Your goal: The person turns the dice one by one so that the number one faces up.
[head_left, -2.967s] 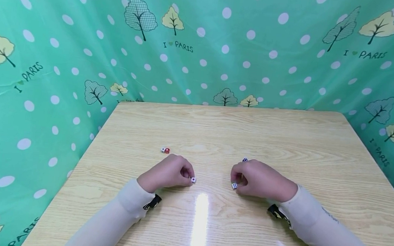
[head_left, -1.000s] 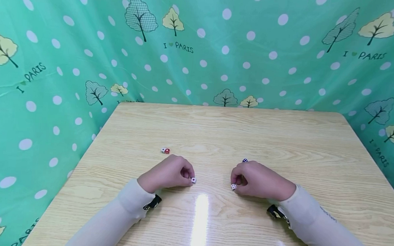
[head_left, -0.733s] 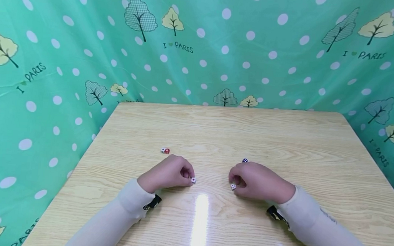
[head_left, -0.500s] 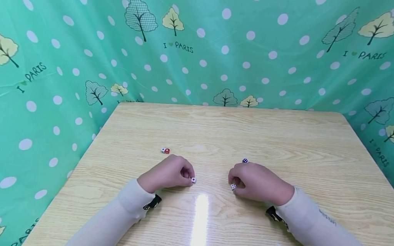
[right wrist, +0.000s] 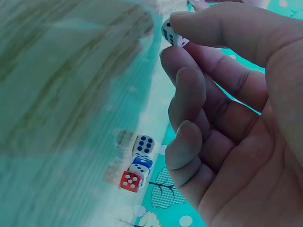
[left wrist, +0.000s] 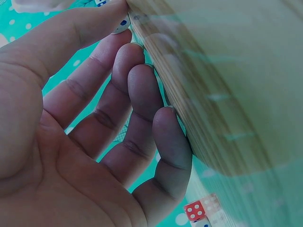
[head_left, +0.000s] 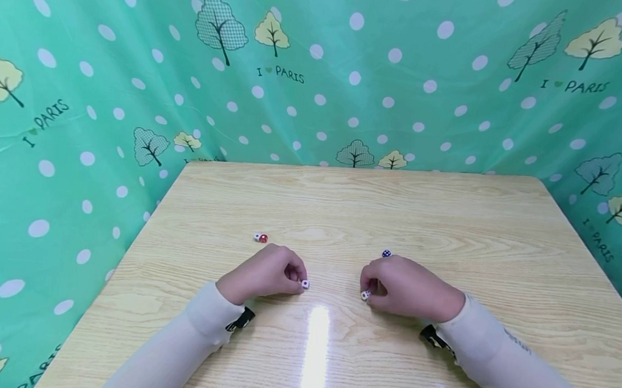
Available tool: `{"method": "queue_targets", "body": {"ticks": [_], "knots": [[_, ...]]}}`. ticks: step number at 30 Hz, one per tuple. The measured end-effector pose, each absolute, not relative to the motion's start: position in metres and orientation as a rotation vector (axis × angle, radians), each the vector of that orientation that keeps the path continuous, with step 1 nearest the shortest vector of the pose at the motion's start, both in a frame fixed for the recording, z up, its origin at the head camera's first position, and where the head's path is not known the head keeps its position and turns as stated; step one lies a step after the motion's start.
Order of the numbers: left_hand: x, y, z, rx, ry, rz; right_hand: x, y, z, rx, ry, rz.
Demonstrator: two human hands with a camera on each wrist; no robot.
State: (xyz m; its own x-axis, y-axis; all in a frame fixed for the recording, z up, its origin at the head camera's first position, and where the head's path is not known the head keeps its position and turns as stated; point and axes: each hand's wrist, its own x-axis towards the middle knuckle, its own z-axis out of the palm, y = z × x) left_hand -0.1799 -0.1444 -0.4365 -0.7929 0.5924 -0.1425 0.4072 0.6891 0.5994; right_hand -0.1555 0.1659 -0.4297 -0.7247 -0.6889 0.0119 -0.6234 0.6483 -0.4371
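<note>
My left hand pinches a white die between thumb and index finger, low at the wooden table. In the left wrist view, the thumb covers most of that die. Opposite it, my right hand pinches another white die at its fingertips. Dark dots and a bit of red show on this die in the right wrist view. The two held dice are apart. Behind the right hand sits a blue die. Beyond the left hand, a red die lies beside a white die.
The wooden table meets a green dotted curtain at its back and sides. In the right wrist view, a white die, a blue die and a red die stand close together. A light streak reflects off the tabletop.
My right hand has shifted slightly left and toward me, and its die has turned, showing different faces from before. The left hand and its die have stayed in place.
</note>
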Motion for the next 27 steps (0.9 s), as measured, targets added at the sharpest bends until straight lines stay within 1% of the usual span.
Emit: {"method": "queue_targets", "body": {"ticks": [14, 27], "knots": [[-0.180, -0.144, -0.436, 0.775, 2.576, 0.797, -0.166, 0.173, -0.435, -1.000, 2.477, -0.911], [-0.180, -0.144, -0.437, 0.775, 2.582, 0.794, -0.169, 0.176, -0.440, -0.995, 2.500, -0.821]]}}
